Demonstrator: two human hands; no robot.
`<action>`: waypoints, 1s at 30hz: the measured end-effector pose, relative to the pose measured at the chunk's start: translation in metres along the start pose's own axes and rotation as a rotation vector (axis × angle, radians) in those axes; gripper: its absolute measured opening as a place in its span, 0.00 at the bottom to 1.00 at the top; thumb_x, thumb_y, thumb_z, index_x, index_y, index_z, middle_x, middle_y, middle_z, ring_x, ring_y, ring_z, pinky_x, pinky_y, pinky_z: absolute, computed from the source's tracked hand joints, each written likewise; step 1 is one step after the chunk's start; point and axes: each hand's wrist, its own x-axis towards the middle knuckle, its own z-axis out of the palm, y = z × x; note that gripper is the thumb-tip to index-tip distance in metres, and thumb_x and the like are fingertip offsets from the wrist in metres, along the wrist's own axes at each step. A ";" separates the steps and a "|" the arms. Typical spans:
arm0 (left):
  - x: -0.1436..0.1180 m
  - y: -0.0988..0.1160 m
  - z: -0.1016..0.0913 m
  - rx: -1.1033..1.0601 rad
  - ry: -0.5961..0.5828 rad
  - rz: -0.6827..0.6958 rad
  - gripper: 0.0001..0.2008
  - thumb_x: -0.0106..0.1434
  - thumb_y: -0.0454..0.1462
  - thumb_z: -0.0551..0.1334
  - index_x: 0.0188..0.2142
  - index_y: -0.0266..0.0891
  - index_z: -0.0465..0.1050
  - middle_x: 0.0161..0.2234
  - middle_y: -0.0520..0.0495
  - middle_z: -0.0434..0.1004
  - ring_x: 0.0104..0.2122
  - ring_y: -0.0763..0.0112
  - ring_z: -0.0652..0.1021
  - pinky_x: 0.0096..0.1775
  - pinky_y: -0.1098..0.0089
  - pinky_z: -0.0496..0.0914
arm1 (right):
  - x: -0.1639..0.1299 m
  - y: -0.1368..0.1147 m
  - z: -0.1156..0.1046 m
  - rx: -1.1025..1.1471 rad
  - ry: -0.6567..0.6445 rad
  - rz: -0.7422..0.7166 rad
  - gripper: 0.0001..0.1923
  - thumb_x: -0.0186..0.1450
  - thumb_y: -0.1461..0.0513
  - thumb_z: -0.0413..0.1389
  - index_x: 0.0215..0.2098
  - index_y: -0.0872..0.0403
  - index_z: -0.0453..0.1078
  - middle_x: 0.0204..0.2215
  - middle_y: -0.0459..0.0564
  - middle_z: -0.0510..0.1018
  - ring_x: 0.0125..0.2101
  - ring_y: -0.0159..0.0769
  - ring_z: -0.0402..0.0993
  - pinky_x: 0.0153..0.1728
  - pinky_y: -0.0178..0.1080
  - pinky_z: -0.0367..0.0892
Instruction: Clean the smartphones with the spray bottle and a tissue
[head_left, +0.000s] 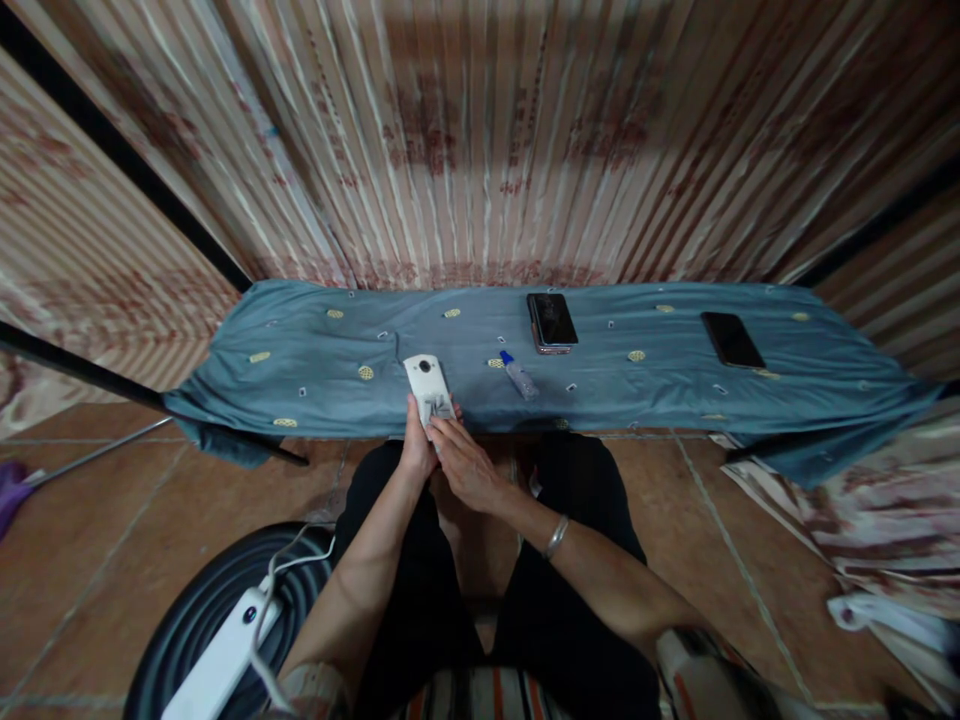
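A white phone [426, 376] with a round dark camera lens near its top is held back side up at the front edge of the cloth-covered bench. My left hand [418, 440] is closed around its lower part from the left and underneath. Fingers of my right hand [469, 468] press together on the lower back of the phone, over a grey patch [438, 408] with dark marks. Whether that patch is a sticker or a loose piece, I cannot tell. To the right lies a small clear bottle [522, 380] with a blue cap.
Dark stacked phones [553, 320] lie toward the back of the bench, and another black phone [731, 340] is farther right. Blue patterned cloth [330, 350] covers the bench. A white power strip [217, 655] with cables rests on a black ribbed round stool [161, 640] at lower left.
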 end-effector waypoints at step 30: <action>-0.008 -0.014 0.006 0.070 -0.086 -0.053 0.28 0.71 0.48 0.48 0.64 0.37 0.63 0.50 0.42 0.81 0.52 0.59 0.78 0.54 0.65 0.71 | 0.014 0.038 -0.018 -0.006 0.170 0.230 0.27 0.72 0.61 0.40 0.67 0.60 0.56 0.67 0.61 0.59 0.68 0.45 0.52 0.69 0.53 0.50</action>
